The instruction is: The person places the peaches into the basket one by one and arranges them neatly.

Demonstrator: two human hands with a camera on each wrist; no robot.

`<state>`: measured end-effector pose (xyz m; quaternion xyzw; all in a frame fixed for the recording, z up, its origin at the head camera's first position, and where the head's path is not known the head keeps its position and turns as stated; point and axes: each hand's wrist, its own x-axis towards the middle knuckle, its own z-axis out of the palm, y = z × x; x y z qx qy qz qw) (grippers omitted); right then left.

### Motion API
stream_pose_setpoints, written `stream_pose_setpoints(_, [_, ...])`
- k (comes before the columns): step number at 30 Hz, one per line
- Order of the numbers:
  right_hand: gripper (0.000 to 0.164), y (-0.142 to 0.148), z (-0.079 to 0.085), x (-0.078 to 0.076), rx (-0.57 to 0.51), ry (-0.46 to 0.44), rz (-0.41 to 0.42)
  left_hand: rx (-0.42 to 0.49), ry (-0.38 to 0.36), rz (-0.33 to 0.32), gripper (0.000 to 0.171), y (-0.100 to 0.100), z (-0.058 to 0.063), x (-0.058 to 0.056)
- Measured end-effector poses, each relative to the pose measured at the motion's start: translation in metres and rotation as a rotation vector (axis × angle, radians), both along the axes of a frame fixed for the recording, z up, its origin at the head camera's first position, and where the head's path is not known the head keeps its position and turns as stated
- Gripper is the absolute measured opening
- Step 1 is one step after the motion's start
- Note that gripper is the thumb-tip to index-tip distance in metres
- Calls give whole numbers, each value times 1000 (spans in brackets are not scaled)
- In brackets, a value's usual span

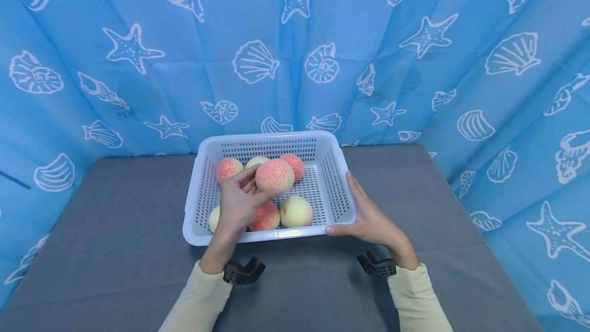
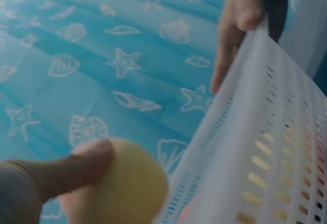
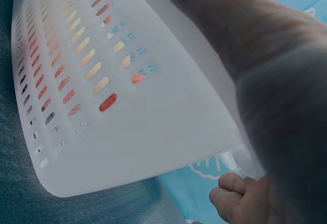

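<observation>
My left hand (image 1: 239, 200) holds a pink-and-cream peach (image 1: 275, 175) above the white slotted plastic basket (image 1: 329, 228), thumb on its near side. The left wrist view shows the thumb pressed on this peach's pale yellow side (image 2: 125, 183). My right hand (image 1: 371, 216) grips the basket by its near right corner, thumb over the front rim and fingers along the right side. Under and around the left hand, several peaches lie in the basket, among them a red one (image 1: 265, 216) and a pale yellow one (image 1: 296, 211). The left hand partly hides some of them.
The basket stands on a table with a grey cloth (image 1: 138, 219). Behind and to the right hangs a blue curtain (image 1: 295, 91) with white shells and starfish. Each wrist wears a black band (image 1: 244, 270).
</observation>
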<state>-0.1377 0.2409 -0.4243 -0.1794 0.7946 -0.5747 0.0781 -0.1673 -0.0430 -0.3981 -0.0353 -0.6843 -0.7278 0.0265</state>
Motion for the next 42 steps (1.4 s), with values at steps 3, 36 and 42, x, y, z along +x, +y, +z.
stream_pose_setpoints(3, [136,-1,0,0,-6,-9,0,-118,-30,42,75,7,-6,-2])
stream_pose_setpoints(36, [137,0,0,0,17,9,-11,-607,15,155,45,43,-12,-14])
stream_pose_setpoints(42, [137,0,-1,0,24,5,-21,-615,-5,148,45,42,-13,-15])
